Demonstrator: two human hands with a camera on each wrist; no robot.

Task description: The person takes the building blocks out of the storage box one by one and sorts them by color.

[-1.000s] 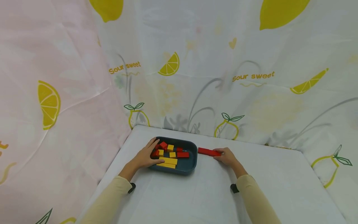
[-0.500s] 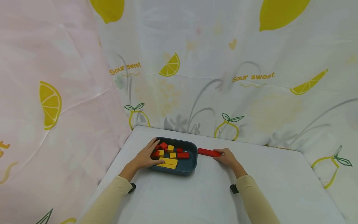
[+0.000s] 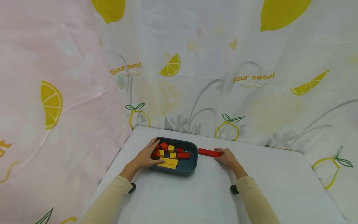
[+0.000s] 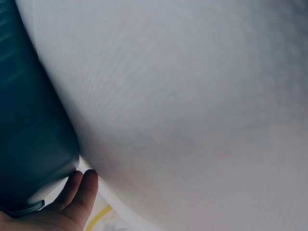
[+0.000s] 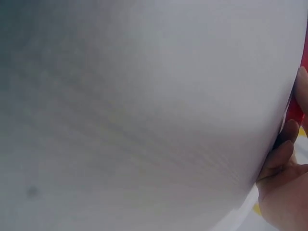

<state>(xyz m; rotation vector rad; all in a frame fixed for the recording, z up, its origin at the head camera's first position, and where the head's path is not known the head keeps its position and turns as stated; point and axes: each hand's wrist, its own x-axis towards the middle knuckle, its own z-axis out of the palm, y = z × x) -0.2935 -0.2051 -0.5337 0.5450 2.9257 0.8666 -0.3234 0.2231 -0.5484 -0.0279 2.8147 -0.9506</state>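
Observation:
A dark blue tray (image 3: 193,168) holds several red and yellow blocks, among them two long yellow blocks (image 3: 169,161) at its front. The left hand (image 3: 144,158) grips the tray's left end, thumb over the near rim by the yellow blocks and fingers at the far left corner. In the left wrist view the hand (image 4: 72,207) lies against the tray's wall (image 4: 38,120). To the right of the tray, a long red bar (image 3: 206,151) lies on the table, its right end pinched by the right hand (image 3: 227,158). The right wrist view shows that hand (image 5: 284,178) at the red bar (image 5: 294,113).
A white cloth covers the table (image 3: 184,199). Behind it hangs a white curtain (image 3: 195,93) with lemon prints, and a pinkish curtain (image 3: 78,124) stands at the left. Dark wrist bands show at both cuffs.

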